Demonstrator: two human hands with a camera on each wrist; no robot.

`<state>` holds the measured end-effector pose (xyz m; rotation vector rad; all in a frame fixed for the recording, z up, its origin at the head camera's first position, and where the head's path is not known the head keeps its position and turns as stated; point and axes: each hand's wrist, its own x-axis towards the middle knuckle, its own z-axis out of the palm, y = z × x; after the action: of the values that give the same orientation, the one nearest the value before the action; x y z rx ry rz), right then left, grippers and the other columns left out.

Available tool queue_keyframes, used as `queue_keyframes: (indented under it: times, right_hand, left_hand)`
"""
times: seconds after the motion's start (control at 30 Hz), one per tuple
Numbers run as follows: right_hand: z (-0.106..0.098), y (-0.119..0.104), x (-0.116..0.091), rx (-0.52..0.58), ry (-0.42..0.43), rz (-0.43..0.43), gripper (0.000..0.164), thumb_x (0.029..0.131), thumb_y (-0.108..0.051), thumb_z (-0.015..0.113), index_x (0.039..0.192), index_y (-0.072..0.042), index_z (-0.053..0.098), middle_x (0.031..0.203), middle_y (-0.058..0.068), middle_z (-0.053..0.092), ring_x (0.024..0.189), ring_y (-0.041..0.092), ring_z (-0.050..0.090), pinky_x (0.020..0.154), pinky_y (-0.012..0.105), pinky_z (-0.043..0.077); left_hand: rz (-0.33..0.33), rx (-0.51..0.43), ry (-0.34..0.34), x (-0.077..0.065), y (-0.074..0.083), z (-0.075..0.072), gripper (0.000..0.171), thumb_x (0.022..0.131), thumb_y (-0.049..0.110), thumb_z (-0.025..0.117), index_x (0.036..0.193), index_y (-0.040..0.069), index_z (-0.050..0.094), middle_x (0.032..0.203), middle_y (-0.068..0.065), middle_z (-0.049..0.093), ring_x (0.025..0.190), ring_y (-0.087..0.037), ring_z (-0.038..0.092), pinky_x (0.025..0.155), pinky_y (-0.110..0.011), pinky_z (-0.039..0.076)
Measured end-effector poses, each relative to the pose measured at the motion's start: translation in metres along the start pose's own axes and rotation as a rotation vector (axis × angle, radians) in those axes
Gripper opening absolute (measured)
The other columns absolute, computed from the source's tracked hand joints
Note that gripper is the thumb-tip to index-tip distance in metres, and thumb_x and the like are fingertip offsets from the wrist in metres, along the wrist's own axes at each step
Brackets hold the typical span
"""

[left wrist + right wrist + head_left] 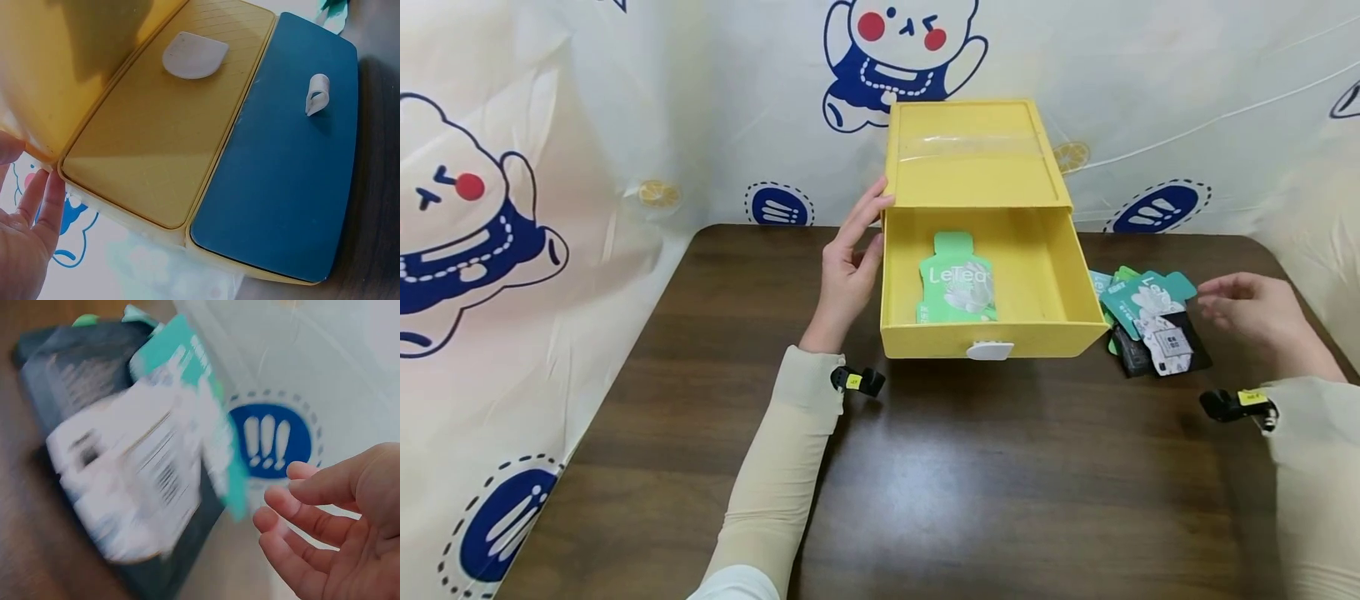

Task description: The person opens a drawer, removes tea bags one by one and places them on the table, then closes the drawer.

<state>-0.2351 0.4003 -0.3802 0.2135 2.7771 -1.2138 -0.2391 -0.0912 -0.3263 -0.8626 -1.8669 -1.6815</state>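
Observation:
A yellow drawer unit [973,158] stands on the table with its top drawer [1030,292] pulled out. Inside the drawer lies a green "LeTea" tea sachet [958,287]. My left hand [850,271] rests against the unit's left side, fingers extended along the edge; the left wrist view shows the fingertips at the yellow drawer's edge. To the right of the unit is a pile of tea sachets, with a teal one [1138,300], a white one [1168,346] and black ones [1131,350]. My right hand [1255,312] hovers beside the pile with loosely bent fingers and nothing between them.
Lower in the unit, a closed yellow drawer [150,137] and a blue drawer [275,144] carry white pull tabs. A patterned white cloth [760,108] hangs behind the dark wooden table [985,483]. The open drawer juts toward the front.

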Motion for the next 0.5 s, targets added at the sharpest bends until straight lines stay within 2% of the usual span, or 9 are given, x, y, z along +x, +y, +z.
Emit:
queue_keyframes:
  times: [0.07,0.17,0.3,0.37,0.43,0.5]
  right_hand:
    - [-0.005,-0.015,0.000,-0.013,0.016,-0.051,0.025,0.094,-0.010,0.049,0.114,0.006,0.049,0.073,-0.025,0.056,0.071,0.001,0.056,0.058,0.019,0.051]
    - [-0.011,-0.044,0.000,0.004,0.041,-0.141,0.014,0.092,-0.009,0.051,0.104,-0.002,0.055,0.073,-0.025,0.058,0.068,-0.001,0.056,0.056,0.014,0.049]
    - [-0.016,-0.097,-0.003,-0.016,0.036,-0.251,0.009,0.092,-0.014,0.054,0.100,-0.013,0.059,0.075,-0.022,0.059,0.069,-0.002,0.055,0.058,0.009,0.045]
    - [-0.015,-0.127,-0.006,-0.049,0.022,-0.328,0.011,0.092,-0.016,0.056,0.102,-0.012,0.059,0.078,-0.018,0.060,0.071,0.001,0.056,0.059,0.007,0.044]
    - [-0.012,-0.156,-0.010,-0.095,-0.003,-0.405,0.015,0.091,-0.018,0.057,0.104,-0.011,0.060,0.083,-0.013,0.061,0.075,0.004,0.055,0.062,0.007,0.042]
    - [-0.008,-0.184,-0.015,-0.135,-0.034,-0.499,0.016,0.091,-0.018,0.058,0.105,-0.010,0.061,0.088,-0.006,0.061,0.079,0.008,0.055,0.066,0.007,0.040]
  left_hand:
    - [-0.007,0.002,-0.001,-0.001,0.000,0.000,0.035,0.089,-0.011,0.045,0.124,-0.007,0.048,0.141,-0.019,0.037,0.124,-0.019,0.037,0.060,-0.018,0.047]
    - [-0.007,0.003,-0.005,-0.001,0.000,0.000,0.036,0.089,-0.011,0.045,0.125,-0.006,0.048,0.141,-0.019,0.036,0.125,-0.019,0.035,0.060,-0.018,0.047]
    - [0.006,0.015,-0.007,0.000,0.000,0.000,0.036,0.089,-0.011,0.045,0.125,-0.007,0.048,0.141,-0.020,0.036,0.127,-0.020,0.033,0.070,-0.021,0.051]
    - [0.009,0.021,-0.005,0.000,0.000,0.000,0.036,0.089,-0.012,0.045,0.125,-0.007,0.048,0.141,-0.021,0.036,0.127,-0.020,0.032,0.081,-0.026,0.051]
    - [0.007,0.025,-0.004,0.000,0.000,-0.001,0.036,0.089,-0.012,0.045,0.124,-0.007,0.048,0.141,-0.020,0.036,0.127,-0.020,0.032,0.085,-0.030,0.049]
    - [0.001,0.025,-0.004,-0.001,0.000,-0.001,0.036,0.089,-0.011,0.045,0.125,-0.006,0.048,0.141,-0.019,0.036,0.127,-0.019,0.032,0.083,-0.028,0.050]
